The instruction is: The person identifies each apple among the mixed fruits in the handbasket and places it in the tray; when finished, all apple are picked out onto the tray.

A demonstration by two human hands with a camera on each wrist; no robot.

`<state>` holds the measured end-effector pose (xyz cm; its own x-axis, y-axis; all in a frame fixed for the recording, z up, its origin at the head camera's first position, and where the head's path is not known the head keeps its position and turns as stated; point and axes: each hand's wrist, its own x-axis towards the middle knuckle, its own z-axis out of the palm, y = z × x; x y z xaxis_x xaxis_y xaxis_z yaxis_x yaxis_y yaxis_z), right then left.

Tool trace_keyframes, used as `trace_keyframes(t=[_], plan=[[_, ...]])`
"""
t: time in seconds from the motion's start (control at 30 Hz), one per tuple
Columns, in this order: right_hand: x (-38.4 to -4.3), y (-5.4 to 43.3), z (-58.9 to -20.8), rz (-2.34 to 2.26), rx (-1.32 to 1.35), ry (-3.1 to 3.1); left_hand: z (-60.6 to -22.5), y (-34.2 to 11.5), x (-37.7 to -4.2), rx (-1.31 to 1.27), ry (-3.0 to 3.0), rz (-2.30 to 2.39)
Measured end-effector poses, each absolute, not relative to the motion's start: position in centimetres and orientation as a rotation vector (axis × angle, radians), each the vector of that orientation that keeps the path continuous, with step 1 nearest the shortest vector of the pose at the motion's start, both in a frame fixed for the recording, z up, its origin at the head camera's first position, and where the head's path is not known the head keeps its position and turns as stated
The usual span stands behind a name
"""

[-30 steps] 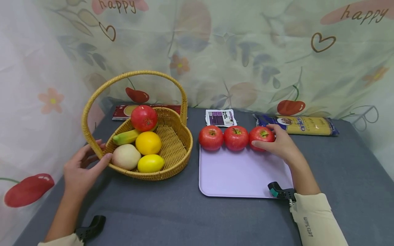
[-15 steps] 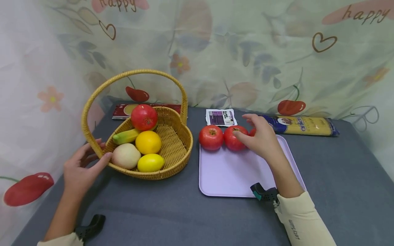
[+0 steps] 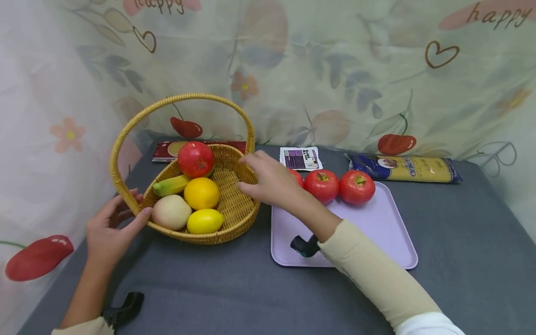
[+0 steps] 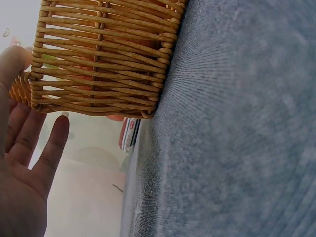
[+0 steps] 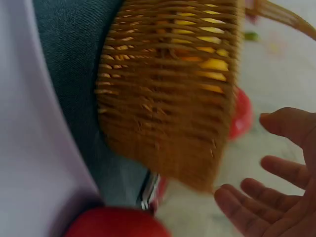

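A wicker basket (image 3: pixel 228 200) with a tall handle stands on the left of the grey table. It holds a red round fruit (image 3: pixel 196 159), a banana (image 3: pixel 170 186), an orange (image 3: pixel 202 193), a pale peach-like fruit (image 3: pixel 171 212) and a lemon (image 3: pixel 205 221). At the base of the handle my left hand (image 3: pixel 110 232) grips the basket, thumb on one side and fingers on the other. My right hand (image 3: pixel 272 181) hovers by the basket's right rim, fingers spread and holding nothing. Red apples (image 3: pixel 321 185) line the back of the lilac tray (image 3: pixel 381 223); the leftmost is partly hidden behind that hand.
Behind the tray lie a purple-and-white packet (image 3: pixel 300 158) and a long bag of pasta (image 3: pixel 408 168). A dark red package (image 3: pixel 165 151) lies behind the basket. A printed curtain (image 3: pixel 293 70) hangs at the back edge.
My right hand has let go of the rightmost apple and moved left across the tray to the basket. The apple stays in place. My left hand has not moved.
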<state>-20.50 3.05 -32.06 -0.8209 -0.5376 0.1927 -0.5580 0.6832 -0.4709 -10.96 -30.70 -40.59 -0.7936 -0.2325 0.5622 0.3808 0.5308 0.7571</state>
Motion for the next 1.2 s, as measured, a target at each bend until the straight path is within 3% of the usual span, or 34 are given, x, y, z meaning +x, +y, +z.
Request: trace_keyframes(t=[0.17,0.5,0.83,1.2], plan=[[-22.1,-1.5,-31.8,0.717,1.074,-2.885,-41.0,-30.8,-11.1,-0.144,-2.123,-1.261],[-24.4,-6.7,-31.9,0.765,1.073,-3.046,-40.9,-30.5,-10.8,-0.191,-2.106,-1.271],[-25.5,-7.5,-33.8,0.799,1.153,-2.89,-40.9,-31.0,-10.9,-0.184,-2.122,-1.257],[-26.0,-6.7,-34.8,0.889,0.937,-2.881,-40.7,-30.8,-10.9,-0.144,-2.144,-1.249]])
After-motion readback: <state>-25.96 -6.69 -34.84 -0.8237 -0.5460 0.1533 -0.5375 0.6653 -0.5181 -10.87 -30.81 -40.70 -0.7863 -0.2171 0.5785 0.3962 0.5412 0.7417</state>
